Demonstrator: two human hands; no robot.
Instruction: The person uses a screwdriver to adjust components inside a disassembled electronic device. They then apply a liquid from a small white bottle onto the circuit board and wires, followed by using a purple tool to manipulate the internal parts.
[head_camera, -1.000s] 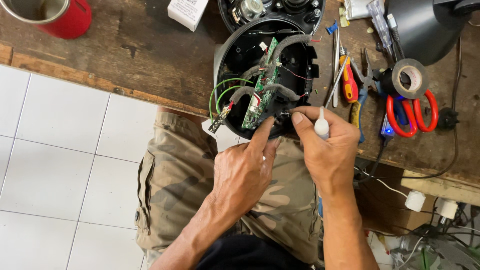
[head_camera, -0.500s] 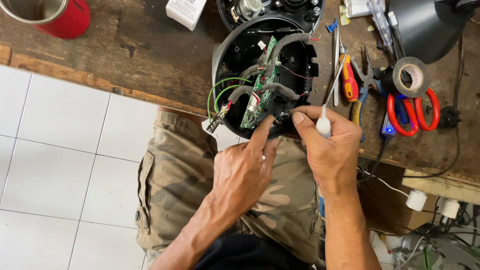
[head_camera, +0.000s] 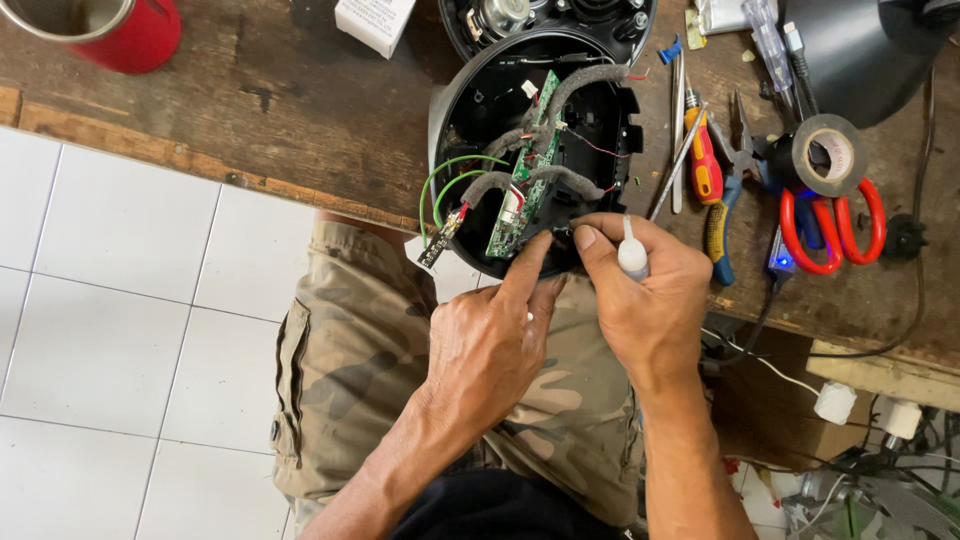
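Working inside an opened black plastic housing (head_camera: 470, 130) that overhangs the near edge of the wooden table (head_camera: 250, 110), a person presses the extended forefinger of the left hand (head_camera: 495, 345) against the lower end of a green circuit board (head_camera: 520, 190) standing in the shell. The right hand (head_camera: 640, 300) is curled shut around a small white tube (head_camera: 632, 255), its nozzle poking up between thumb and forefinger, while the thumb tip touches the housing rim just beside the board. Foam-wrapped cables (head_camera: 565, 180) and green wires (head_camera: 450, 185) loop around the board. The step in hand appears to be seating or bonding the board's lower end; the next move likely calls for steady fingertip pressure and careful aim of the tube's tip among the wires. Red-handled scissors (head_camera: 830, 225), a roll of black tape (head_camera: 825, 155) and pliers (head_camera: 722, 215) lie toward the table's right edge. Compared with half a second ago, both hands sit in nearly the same spots, the housing unmoved.
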